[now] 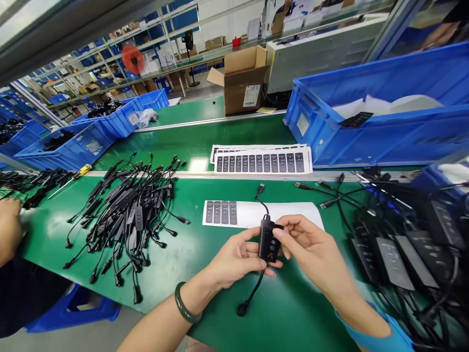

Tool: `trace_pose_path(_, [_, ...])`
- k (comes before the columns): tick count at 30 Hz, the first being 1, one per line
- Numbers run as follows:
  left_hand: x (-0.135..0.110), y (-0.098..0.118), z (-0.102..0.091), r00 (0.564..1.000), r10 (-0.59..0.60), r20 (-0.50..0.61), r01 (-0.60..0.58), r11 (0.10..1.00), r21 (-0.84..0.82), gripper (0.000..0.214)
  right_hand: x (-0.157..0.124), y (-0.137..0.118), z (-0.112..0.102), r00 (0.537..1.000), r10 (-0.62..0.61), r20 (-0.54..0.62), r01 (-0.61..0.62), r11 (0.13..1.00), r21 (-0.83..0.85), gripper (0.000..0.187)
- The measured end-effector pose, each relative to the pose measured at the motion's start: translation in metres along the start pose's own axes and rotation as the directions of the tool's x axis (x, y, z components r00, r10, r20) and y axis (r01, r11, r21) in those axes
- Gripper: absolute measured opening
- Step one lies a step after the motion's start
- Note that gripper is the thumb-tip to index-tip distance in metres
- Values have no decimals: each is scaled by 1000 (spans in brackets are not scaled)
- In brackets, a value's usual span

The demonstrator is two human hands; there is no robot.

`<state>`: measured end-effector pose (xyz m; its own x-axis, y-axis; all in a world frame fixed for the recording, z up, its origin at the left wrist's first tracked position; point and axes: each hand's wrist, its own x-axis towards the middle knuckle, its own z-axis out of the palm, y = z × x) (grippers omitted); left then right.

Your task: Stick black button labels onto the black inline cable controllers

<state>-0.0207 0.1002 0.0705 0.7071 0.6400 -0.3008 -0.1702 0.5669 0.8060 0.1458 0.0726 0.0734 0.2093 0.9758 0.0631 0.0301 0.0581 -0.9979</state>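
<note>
My left hand (238, 259) holds a small black control box (270, 247) with a short cable out of each end, fingers behind it and thumb at its lower edge. At the top of the box, my right hand (308, 244) pinches a dark label (277, 227) that stands partly off its face. Printed symbols and red marks show lower on that face. Behind my hands lies a white label sheet (252, 208) with several dark labels at its left end. The upper cable ends in a plug (260, 189); the lower one ends in a round connector (243, 308).
To the left lies a heap of black cabled boxes (126, 205); another pile (395, 259) is at the right. More label sheets (262, 160) lie behind. Blue bins (366, 142), a carton (244, 80) and a screwdriver (84, 170) stand or lie around. A co-worker's arm (9, 225) is at far left.
</note>
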Motion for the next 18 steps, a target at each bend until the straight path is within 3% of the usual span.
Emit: trace_pose_path(18, [1, -2, -1, 999, 5, 48, -4, 1000, -28, 64, -1, 2, 2, 1000, 27, -2, -27, 1000, 13, 16])
